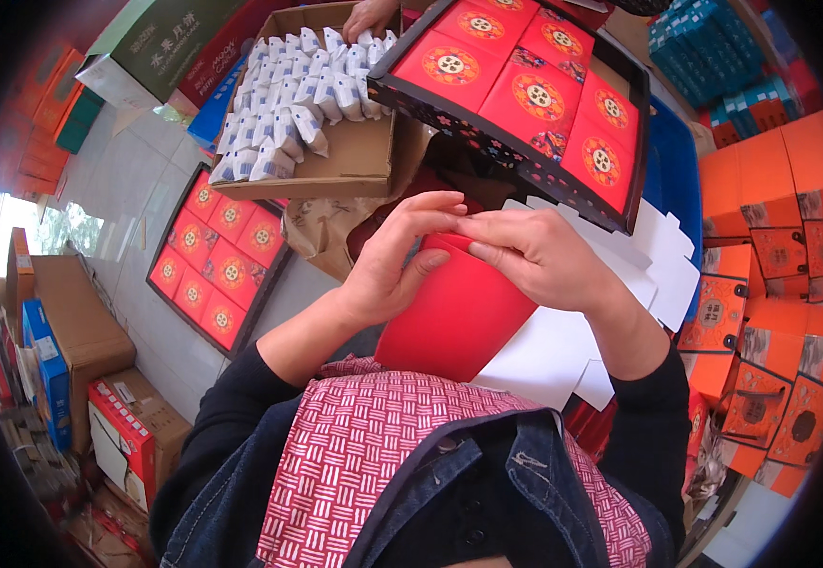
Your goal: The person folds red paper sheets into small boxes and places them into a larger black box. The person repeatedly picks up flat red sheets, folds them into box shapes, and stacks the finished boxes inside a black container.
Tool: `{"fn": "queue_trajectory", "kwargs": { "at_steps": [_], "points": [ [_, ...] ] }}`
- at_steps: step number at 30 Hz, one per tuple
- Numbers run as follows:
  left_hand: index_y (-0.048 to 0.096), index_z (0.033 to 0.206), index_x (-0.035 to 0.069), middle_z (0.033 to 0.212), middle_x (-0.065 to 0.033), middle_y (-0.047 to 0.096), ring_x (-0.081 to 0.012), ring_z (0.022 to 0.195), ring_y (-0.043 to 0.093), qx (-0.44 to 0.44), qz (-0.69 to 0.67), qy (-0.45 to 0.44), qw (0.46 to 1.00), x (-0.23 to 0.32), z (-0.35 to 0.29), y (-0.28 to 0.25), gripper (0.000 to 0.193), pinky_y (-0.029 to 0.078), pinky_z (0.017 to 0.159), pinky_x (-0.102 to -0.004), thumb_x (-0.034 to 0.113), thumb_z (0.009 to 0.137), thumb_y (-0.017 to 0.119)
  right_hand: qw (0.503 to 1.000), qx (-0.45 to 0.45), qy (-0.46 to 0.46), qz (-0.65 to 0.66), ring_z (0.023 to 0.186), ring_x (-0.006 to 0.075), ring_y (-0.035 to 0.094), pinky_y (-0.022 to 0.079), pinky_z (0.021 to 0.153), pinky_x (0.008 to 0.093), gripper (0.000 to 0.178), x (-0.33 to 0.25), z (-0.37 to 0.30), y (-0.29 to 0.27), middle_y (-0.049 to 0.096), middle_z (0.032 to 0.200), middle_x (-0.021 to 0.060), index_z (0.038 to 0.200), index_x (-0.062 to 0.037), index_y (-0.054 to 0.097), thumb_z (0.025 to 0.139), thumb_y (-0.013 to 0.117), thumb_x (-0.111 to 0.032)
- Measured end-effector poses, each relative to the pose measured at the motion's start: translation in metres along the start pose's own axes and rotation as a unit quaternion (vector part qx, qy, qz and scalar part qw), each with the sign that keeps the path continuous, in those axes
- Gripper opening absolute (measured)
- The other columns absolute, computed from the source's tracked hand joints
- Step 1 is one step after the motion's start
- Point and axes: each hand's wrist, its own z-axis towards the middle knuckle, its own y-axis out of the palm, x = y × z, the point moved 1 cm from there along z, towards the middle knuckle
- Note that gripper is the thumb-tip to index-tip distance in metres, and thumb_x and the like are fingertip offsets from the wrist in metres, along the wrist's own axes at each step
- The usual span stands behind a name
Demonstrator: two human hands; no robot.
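Observation:
At chest height I hold a red paperboard piece point(459, 317), smooth and unprinted on the side I see, likely a small box being held at its top edge. My left hand point(394, 254) grips its upper left corner, thumb on the near face. My right hand point(536, 254) pinches the upper right edge, with fingertips meeting those of the left. Just beyond my hands is a black-edged gift box point(516, 133) filled with red square boxes point(536, 97) bearing round gold patterns. White flat cardboard point(549, 346) lies under and right of the red piece.
A cardboard carton point(340, 170) holds many white wrapped packets point(288, 95); another person's hand point(370, 17) reaches into it. A second tray of red boxes point(217, 256) lies on the floor at left. Orange gift boxes point(762, 350) stack at right; brown cartons point(80, 322) stand at left.

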Motion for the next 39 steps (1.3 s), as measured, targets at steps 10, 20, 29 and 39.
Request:
{"fn": "queue_trajectory", "kwargs": {
  "at_steps": [10,20,29,39],
  "points": [
    [0.051,0.107,-0.001,0.122,-0.0196,0.054,-0.0241,0.11,0.055,-0.001,0.09,-0.03,0.996,0.003,0.0,-0.012,0.014,0.043,0.092,-0.0312,0.003,0.094,0.051,0.933,0.108,0.109,0.324,0.096,0.0149,0.063,0.05,0.084,0.0253,0.033,0.038,-0.055,0.003,0.067,0.108,0.0121,0.117,0.0004,0.064,0.087,0.068,-0.012],
    [0.052,0.108,-0.001,0.121,-0.0174,0.055,-0.0214,0.109,0.054,0.015,0.081,-0.032,0.996,0.0,-0.004,-0.007,0.016,0.042,0.092,-0.0295,-0.002,0.092,0.048,0.846,0.291,0.208,0.395,0.084,0.0101,0.062,0.049,0.076,0.0219,0.029,0.028,-0.05,0.037,0.07,0.094,0.007,0.109,0.0017,0.068,0.091,0.065,-0.021],
    [0.054,0.109,0.001,0.12,-0.0168,0.056,-0.0225,0.108,0.055,0.017,0.089,-0.015,0.996,0.007,-0.002,-0.002,0.018,0.043,0.09,-0.0308,-0.001,0.091,0.051,0.911,0.281,0.218,0.209,0.067,0.0073,0.054,0.045,0.064,0.0209,0.033,0.019,-0.046,0.034,0.067,0.077,0.004,0.101,0.0006,0.071,0.095,0.058,-0.029],
    [0.057,0.105,0.001,0.116,-0.0171,0.058,-0.0268,0.104,0.058,0.017,0.114,-0.006,0.993,0.009,-0.002,-0.005,0.019,0.045,0.088,-0.0325,0.002,0.087,0.06,0.88,0.352,0.056,0.315,0.113,0.022,0.057,0.044,0.097,0.0308,0.034,0.022,-0.068,0.067,0.057,0.127,0.0145,0.127,0.0033,0.052,0.099,0.047,-0.015]
  ]
}}
